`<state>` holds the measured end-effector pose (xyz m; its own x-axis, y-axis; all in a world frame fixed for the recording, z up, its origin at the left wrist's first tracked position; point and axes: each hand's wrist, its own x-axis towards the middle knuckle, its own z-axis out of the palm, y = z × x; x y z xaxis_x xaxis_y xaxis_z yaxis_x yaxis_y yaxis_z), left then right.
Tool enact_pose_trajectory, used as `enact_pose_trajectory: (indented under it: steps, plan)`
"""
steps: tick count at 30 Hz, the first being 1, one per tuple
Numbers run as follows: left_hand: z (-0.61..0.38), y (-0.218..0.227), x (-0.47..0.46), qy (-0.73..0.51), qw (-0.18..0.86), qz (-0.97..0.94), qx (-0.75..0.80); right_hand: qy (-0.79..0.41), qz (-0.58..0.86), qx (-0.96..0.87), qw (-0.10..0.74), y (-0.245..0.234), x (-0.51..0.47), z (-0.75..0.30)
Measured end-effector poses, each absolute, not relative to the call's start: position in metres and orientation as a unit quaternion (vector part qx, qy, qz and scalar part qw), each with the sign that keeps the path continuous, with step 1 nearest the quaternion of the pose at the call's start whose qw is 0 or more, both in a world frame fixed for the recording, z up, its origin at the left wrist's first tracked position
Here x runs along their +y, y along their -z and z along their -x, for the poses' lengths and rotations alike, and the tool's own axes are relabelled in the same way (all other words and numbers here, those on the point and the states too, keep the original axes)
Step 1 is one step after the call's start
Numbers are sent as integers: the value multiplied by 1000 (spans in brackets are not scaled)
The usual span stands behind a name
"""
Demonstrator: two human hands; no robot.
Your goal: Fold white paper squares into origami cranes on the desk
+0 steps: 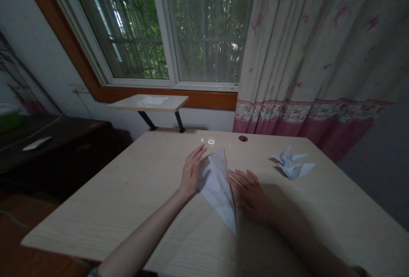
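A folded sheet of white paper (217, 187) lies on the desk (111, 196) between the two hands, its long point aimed toward the person. The left hand (191, 172) rests flat against its left edge, fingers (200, 152) loosely together. The right hand (249, 194) sits at its right edge, fingers (239, 178) spread apart, though the dim light makes actual contact hard to judge. Neither hand clamps it. A white paper crane (291, 164) stands nearby to the right; beyond, a small shelf (166, 103) carries a white sheet (155, 100).

A room in a home: a light wooden table (128, 209) stands below a barred window (204, 25), beside long floral curtains (303, 55) and a dark wooden cabinet (54, 140).
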<state>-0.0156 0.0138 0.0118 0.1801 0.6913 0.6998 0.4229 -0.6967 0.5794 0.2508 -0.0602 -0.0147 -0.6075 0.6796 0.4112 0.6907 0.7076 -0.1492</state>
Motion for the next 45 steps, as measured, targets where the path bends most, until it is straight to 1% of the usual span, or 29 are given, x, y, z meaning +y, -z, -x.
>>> enact_pose_trajectory:
  steps: [5, 8, 12, 18, 32, 39, 45]
  plan:
    - [17, -15, 10, -543, 92, -764, 337, -16, 376, -903, 210, 14, -61, -249]
    - [18, -15, 7, -541, 30, -781, 310, -33, 376, -906, 193, 16, -60, -250]
    - [18, -16, 3, -506, -60, -809, 292, -46, 381, -905, 180, 17, -59, -250]
    - [10, -18, 0, -452, -105, -853, 240, -57, 371, -911, 172, 23, -56, -252]
    - [7, -4, 10, -368, -38, -876, 311, -54, 383, -909, 154, 28, -55, -252]
    - [4, 6, 13, -267, 41, -914, 304, -49, 398, -905, 142, 28, -56, -251]
    - [4, 14, 17, -181, 89, -924, 325, -47, 406, -901, 142, 30, -55, -250]
